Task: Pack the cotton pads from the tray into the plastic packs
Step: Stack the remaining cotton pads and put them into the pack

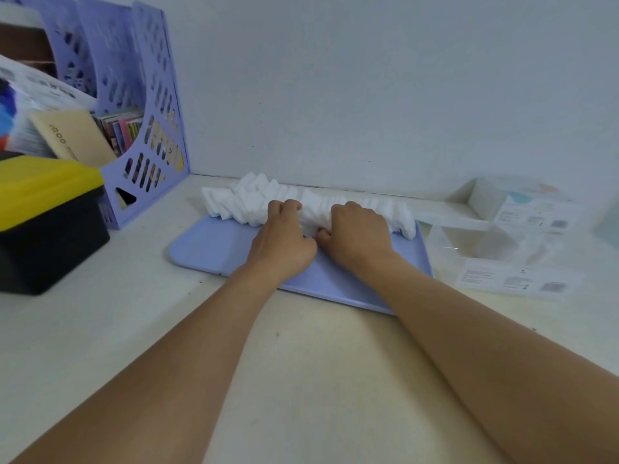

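Cotton pads (254, 200): white, square, stood on edge in a long uneven row along the far edge of the tray, from 10 o'clock to 2 o'clock of the hands.

Tray (214, 244): pale blue, flat, shallow rim, on the white desk (100, 329) at centre.

Left hand (284, 236): fingers curled over the middle of the row, gripping a bunch of pads.

Right hand (360, 234): just beside the left, thumbs nearly touching, fingers curled over the same row, gripping pads.

Plastic packs (522, 259): clear, with printed labels, at 3 o'clock of the tray; one lies near its right edge, another stands further back by the wall.

Magazine file (147, 105): lilac, perforated, at 10 o'clock, holding books.

Box (50, 236): black with a yellow lid, at 9 o'clock.
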Motion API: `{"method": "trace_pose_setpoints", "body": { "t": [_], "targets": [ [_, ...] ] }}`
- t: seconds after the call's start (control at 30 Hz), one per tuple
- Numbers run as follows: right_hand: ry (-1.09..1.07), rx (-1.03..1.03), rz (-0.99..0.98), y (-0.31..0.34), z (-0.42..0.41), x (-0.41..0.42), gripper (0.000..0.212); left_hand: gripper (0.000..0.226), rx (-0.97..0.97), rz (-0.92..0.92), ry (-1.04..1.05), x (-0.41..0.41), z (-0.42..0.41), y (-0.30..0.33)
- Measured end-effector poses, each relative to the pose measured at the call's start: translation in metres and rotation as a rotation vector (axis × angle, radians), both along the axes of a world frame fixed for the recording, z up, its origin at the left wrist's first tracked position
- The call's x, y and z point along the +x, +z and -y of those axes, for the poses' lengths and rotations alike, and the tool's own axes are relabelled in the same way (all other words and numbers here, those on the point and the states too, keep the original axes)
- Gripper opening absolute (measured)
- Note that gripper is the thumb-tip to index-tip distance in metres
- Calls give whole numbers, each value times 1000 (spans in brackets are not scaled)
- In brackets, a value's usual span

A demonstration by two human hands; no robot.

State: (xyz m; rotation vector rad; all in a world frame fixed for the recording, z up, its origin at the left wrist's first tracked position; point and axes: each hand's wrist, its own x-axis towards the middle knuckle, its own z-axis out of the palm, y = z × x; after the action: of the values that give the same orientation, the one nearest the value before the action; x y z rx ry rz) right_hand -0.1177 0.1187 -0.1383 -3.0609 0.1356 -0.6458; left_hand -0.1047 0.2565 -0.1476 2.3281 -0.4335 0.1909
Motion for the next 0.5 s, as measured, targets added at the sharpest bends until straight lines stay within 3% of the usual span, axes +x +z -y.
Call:
{"method": "trace_pose_setpoints", "body": {
  "t": [0.23,0.3,0.37,0.43,0.5],
  "targets": [
    [21,170,76,11,13,-7,25,61,-5,-6,14,1,0,-3],
    [83,393,130,22,21,-13,36,57,-127,56,39,0,1,1],
    [186,837,136,37,31,-25,36,47,-383,31,36,-8,9,13],
    [300,1327,4,49,39,-40,18,38,-753,-283,-80,-21,17,29],
    [381,1559,-122,53,51,-54,5,40,-993,-654,-265,-35,26,37]
  ]
}}
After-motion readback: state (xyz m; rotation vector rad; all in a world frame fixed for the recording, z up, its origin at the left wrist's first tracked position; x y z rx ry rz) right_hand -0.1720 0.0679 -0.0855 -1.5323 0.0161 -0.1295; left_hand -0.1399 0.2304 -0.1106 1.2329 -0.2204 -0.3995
